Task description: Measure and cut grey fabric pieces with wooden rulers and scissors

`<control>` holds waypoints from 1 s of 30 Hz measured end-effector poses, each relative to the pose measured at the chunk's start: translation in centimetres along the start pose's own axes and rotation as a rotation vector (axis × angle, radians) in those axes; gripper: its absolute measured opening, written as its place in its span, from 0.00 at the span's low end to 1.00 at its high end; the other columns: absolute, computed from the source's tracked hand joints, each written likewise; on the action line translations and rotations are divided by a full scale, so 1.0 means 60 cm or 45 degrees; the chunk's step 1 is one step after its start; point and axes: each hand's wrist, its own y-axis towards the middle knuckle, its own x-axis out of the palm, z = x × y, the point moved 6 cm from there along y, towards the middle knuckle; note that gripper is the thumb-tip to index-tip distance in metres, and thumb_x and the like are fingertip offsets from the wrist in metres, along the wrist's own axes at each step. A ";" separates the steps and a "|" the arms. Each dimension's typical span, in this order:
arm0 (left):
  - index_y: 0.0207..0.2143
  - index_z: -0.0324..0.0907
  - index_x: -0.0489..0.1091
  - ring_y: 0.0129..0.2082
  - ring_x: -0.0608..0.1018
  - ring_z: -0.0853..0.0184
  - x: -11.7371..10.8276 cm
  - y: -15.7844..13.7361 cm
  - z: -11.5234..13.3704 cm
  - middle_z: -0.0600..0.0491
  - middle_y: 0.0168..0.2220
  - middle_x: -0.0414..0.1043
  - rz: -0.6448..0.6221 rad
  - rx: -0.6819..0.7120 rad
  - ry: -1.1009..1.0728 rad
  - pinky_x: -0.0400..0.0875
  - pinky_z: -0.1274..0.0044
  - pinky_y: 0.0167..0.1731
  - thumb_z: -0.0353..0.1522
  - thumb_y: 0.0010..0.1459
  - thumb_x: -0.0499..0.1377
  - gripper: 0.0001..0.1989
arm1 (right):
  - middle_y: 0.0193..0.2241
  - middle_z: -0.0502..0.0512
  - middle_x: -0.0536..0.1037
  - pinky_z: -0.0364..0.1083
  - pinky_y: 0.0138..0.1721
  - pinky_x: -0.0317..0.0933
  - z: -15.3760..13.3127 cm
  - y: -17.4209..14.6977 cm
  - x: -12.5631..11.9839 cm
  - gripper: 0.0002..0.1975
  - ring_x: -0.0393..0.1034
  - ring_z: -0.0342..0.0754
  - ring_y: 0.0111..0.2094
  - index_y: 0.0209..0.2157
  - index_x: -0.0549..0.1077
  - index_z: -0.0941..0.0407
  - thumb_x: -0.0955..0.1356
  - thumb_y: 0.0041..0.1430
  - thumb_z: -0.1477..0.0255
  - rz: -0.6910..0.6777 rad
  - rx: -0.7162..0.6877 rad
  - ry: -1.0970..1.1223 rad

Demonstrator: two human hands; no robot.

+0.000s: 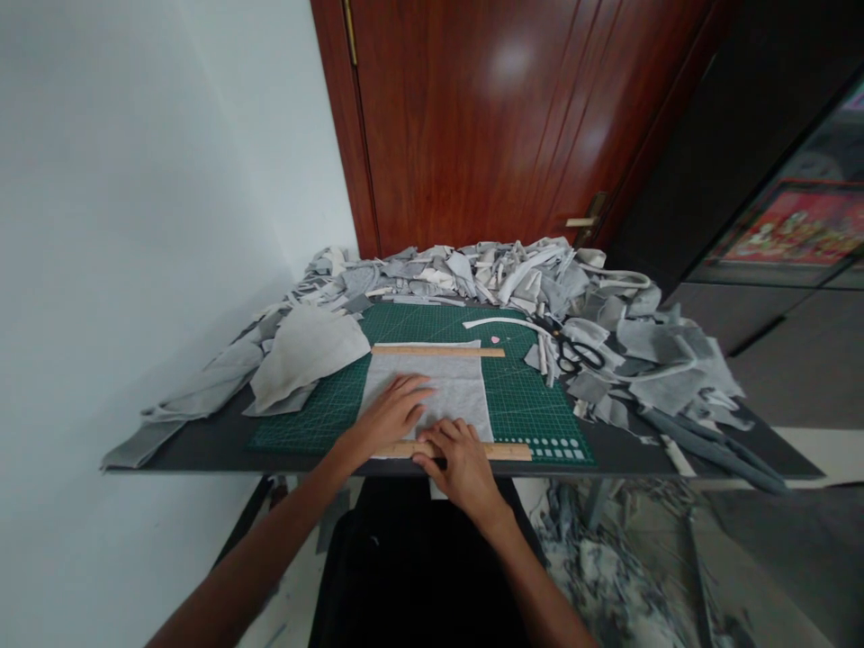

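Note:
A light grey piece of fabric (459, 391) lies flat on the green cutting mat (526, 396). My left hand (395, 409) rests on the fabric, palm down, with its fingers stretched out to the right. At the near edge, my right hand (463, 463) bends its fingers over a wooden ruler (509, 452), thumb towards the table edge. The ruler crosses the lower part of the fabric and runs under this hand. Another wooden ruler (438, 351) lies across the fabric's far end, touched by neither hand.
Black-handled scissors (577, 353) lie right of the mat among grey scraps (665, 355). More scraps (432, 270) pile along the back. A larger pale fabric piece (310, 351) overlaps the mat's left side. Behind the table (216, 450) stands a wooden door (472, 126).

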 end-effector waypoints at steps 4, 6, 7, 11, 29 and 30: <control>0.58 0.43 0.74 0.66 0.68 0.58 -0.001 -0.029 0.011 0.45 0.64 0.69 0.132 -0.081 -0.035 0.62 0.59 0.69 0.29 0.70 0.51 0.18 | 0.44 0.55 0.78 0.54 0.47 0.59 0.000 0.000 0.000 0.10 0.67 0.55 0.46 0.46 0.77 0.52 0.70 0.69 0.62 -0.006 0.002 -0.023; 0.58 0.41 0.74 0.66 0.68 0.58 -0.002 -0.030 0.011 0.44 0.64 0.68 0.156 -0.119 -0.047 0.64 0.61 0.68 0.29 0.71 0.51 0.18 | 0.44 0.55 0.78 0.54 0.47 0.58 0.000 0.000 0.000 0.10 0.67 0.55 0.46 0.46 0.77 0.52 0.72 0.68 0.63 -0.001 0.004 -0.027; 0.58 0.41 0.74 0.66 0.68 0.57 -0.002 -0.029 0.011 0.44 0.64 0.68 0.153 -0.132 -0.048 0.65 0.61 0.68 0.29 0.71 0.50 0.18 | 0.44 0.55 0.78 0.54 0.47 0.58 0.000 -0.001 0.000 0.10 0.67 0.55 0.46 0.46 0.77 0.52 0.72 0.67 0.63 0.001 0.004 -0.027; 0.58 0.41 0.73 0.66 0.68 0.56 -0.002 -0.026 0.014 0.43 0.64 0.68 0.127 -0.166 -0.037 0.65 0.60 0.68 0.29 0.70 0.50 0.19 | 0.44 0.56 0.78 0.54 0.47 0.59 -0.001 -0.001 -0.001 0.10 0.68 0.56 0.46 0.46 0.77 0.52 0.71 0.68 0.62 -0.004 0.004 -0.034; 0.61 0.42 0.70 0.65 0.69 0.56 0.004 -0.028 0.014 0.44 0.63 0.69 0.116 -0.157 -0.020 0.64 0.58 0.68 0.27 0.68 0.52 0.21 | 0.42 0.56 0.81 0.50 0.51 0.62 0.022 0.133 -0.094 0.09 0.72 0.51 0.46 0.44 0.79 0.55 0.66 0.72 0.70 0.040 -0.177 0.147; 0.61 0.43 0.70 0.65 0.69 0.57 0.002 -0.028 0.015 0.45 0.63 0.69 0.121 -0.158 -0.021 0.64 0.59 0.68 0.27 0.68 0.52 0.21 | 0.41 0.55 0.81 0.48 0.50 0.63 0.027 0.167 -0.105 0.10 0.72 0.49 0.44 0.42 0.79 0.55 0.65 0.72 0.70 0.098 -0.197 0.203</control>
